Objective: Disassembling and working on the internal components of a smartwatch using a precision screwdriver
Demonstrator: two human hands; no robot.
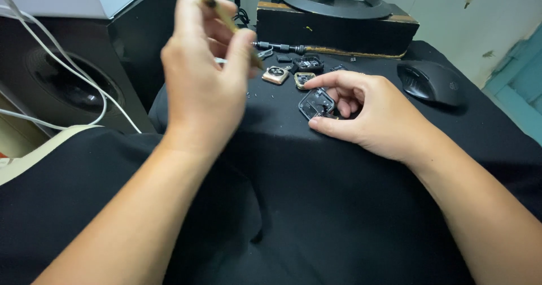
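My left hand point(203, 73) is raised above the black cloth and grips a thin olive-handled tool point(226, 17) that slants down to the right. My right hand point(364, 113) rests on the cloth and pinches a small dark rounded-square watch case point(316, 103) between thumb and forefinger. Just beyond it lie a gold-rimmed watch part point(275, 75), a second small gold-edged piece point(303, 79) and a dark module point(309, 64). Several tiny screws are scattered around them.
A black computer mouse point(430, 82) sits at the right. A dark wooden box point(339, 30) with a round black stand base on top stands behind. A speaker point(62, 82) with white cables is at the left. A black cloth point(293, 206) covers the table.
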